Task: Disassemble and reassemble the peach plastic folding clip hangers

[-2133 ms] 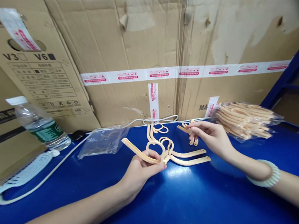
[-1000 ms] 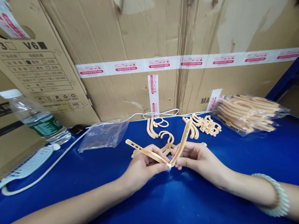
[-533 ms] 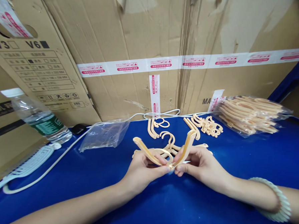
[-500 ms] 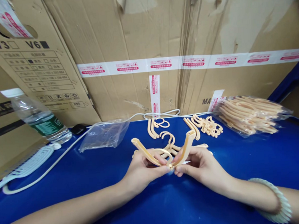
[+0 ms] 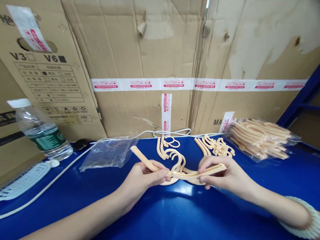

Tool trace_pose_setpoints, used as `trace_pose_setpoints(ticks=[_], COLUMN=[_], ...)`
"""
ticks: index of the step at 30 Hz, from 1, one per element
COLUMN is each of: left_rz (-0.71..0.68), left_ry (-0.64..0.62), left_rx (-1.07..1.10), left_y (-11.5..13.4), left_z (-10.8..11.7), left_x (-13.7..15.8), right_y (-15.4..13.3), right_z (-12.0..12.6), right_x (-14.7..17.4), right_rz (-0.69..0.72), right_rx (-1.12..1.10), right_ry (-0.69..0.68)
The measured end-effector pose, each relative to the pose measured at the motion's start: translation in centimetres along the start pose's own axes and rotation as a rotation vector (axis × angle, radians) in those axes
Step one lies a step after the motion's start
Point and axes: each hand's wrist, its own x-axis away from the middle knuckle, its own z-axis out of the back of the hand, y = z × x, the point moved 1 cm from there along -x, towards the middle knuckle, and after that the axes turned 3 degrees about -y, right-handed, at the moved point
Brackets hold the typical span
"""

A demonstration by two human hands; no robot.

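A beige plastic folding hanger (image 5: 188, 176) is held between my two hands above the blue table, its arms spread wide. My left hand (image 5: 149, 176) pinches the left arm close to the centre joint. Farther along the right arm, my right hand (image 5: 222, 172) grips it between thumb and fingers. Beyond my hands, partly hidden, lie more beige hanger parts on the table, with curved hooks overlapping there. Loose hanger arms (image 5: 160, 148) and ring-like hooks (image 5: 173, 142) lie behind. To the right are further arms (image 5: 201, 146) and a heap of hooks (image 5: 220, 147).
A clear bag (image 5: 260, 138) full of beige hanger pieces sits at the back right. Left of centre lies a flat plastic bag (image 5: 105, 154). A water bottle (image 5: 46, 136), a light-blue hairbrush (image 5: 23, 182) and a white cable (image 5: 56, 181) are at left. Cardboard boxes (image 5: 138, 114) wall the back.
The hanger's arms have swung from a raised V to a wider, flatter spread. My right hand has moved outward from the joint along its arm. The camera view has tilted upward.
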Motion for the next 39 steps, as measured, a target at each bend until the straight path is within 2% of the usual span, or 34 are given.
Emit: trace_pose_setpoints(ticks=[3, 5, 8, 11, 13, 16, 21, 28, 30, 35, 39], left_rz=[0.053, 0.057, -0.014, -0.128, -0.162, -0.182, -0.222, -0.191, -0.256, -0.522, -0.580], left_ry=[-0.061, -0.090, -0.114, -0.208, -0.271, -0.302, -0.277, -0.280, -0.295, -0.347, -0.384], left_rx=[0.016, -0.068, -0.364, -0.730, -0.870, -0.951, -0.980, -1.022, -1.117, -1.366, -1.494], left_y=[1.3, 2.2, 3.5, 4.5, 4.8, 4.8, 4.6, 4.1, 3.8, 3.5, 3.4], left_z=[1.3, 2.1, 3.2, 3.4, 3.2, 2.8, 2.5, 2.7, 2.8, 2.6, 1.9], left_x=[-0.6, -0.9, -1.3, -1.0, -0.6, -0.2, -0.4, -0.4, -0.5, -0.3, 0.3], right_y=[0.4, 0.6, 0.4, -0.1, -0.4, -0.4, -0.3, -0.9, -1.0, -0.8, -0.6], right_z=[2.0, 2.6, 2.7, 2.7, 2.8, 2.9, 3.0, 3.4, 3.4, 3.6, 3.7], right_x=[0.9, 1.3, 1.3, 1.1, 1.2, 1.4, 1.7, 1.7, 1.7, 1.5, 1.5], right_rz=[0.142, 0.265, 0.434, 0.513, 0.509, 0.472, 0.468, 0.431, 0.419, 0.388, 0.378], right_rx=[0.321, 0.548, 0.715, 0.775, 0.790, 0.812, 0.995, 1.065, 1.089, 1.117, 1.107], right_ry=[0.013, -0.034, -0.133, -0.183, -0.188, -0.193, -0.250, -0.304, -0.309, -0.305, -0.289])
